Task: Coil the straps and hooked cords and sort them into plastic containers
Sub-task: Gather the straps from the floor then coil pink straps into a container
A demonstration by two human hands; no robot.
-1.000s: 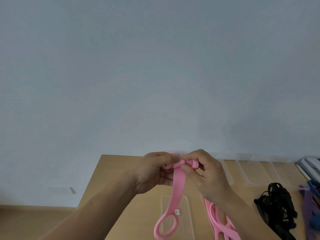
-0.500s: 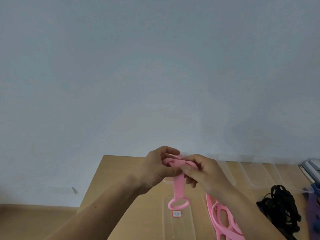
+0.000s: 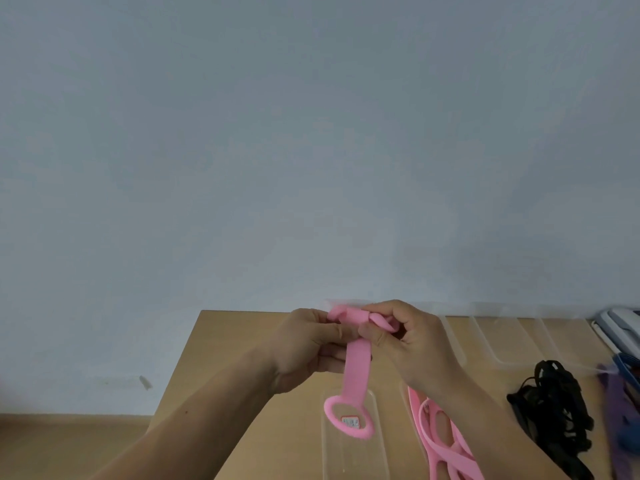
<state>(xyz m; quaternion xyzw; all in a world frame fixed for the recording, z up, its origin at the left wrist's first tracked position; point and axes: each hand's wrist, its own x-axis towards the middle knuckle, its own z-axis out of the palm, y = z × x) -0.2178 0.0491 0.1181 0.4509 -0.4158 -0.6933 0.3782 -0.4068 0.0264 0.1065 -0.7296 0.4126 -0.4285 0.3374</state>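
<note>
Both hands hold a pink strap up above the bench. The left hand and the right hand have their fingers curled tight on its rolled top. Its ring end hangs over a clear container. More pink straps lie just beside that container.

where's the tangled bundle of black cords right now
In the head view, the tangled bundle of black cords lies on the wooden table at lower right, between the loose pink rubber straps and the purple strap by the right edge.
</note>
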